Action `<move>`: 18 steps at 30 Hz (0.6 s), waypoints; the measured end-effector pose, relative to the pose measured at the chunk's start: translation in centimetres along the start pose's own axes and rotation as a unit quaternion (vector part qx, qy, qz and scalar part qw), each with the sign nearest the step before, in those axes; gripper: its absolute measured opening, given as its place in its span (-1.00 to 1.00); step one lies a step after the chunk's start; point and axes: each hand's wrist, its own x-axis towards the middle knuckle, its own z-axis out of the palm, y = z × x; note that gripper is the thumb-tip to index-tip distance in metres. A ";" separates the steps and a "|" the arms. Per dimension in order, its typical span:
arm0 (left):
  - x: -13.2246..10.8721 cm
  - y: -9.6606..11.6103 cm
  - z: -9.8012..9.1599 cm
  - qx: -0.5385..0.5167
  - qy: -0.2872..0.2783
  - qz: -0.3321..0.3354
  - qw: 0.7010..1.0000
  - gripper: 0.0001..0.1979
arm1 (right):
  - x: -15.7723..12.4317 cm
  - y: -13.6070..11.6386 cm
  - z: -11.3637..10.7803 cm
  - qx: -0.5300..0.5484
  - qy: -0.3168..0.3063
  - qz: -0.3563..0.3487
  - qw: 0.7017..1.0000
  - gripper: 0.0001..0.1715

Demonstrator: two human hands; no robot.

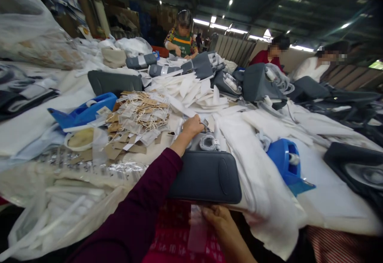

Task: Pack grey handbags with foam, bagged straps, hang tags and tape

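A dark grey bag [206,177] with smooth, leather-like panels and an embossed oval lies at the table's front edge. A coil [208,142] of grey strap, apparently wrapped in clear plastic, rests at its far side. My left hand [192,127] reaches over the bag to that far side, its fingers closed beside a small metallic part; what they grip is hidden. Below the near edge, my right hand [220,220] pinches a translucent strip [197,231], which hangs in front of my red apron.
Brown tags with white strings [143,113] are heaped to the left, beside a blue tape dispenser [86,109]. Another blue dispenser [284,161] stands right. White foam sheets [191,89] and more grey bags [257,81] lie farther back. Several people work across the table.
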 end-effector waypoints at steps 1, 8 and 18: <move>-0.1 0.1 0.0 -0.007 -0.001 0.006 1.000 -0.75 | 0.1 0.6 -0.3 -0.030 0.015 -0.006 0.999 -0.51; -0.4 0.1 -1.2 -0.098 0.053 0.050 0.993 -0.82 | 0.0 -2.5 -2.5 -0.395 -0.036 -0.118 0.910 -0.72; -0.7 0.1 -1.6 -0.277 0.139 0.118 0.943 -0.77 | 11.7 -20.0 -0.4 -0.584 0.187 -0.270 0.742 -0.71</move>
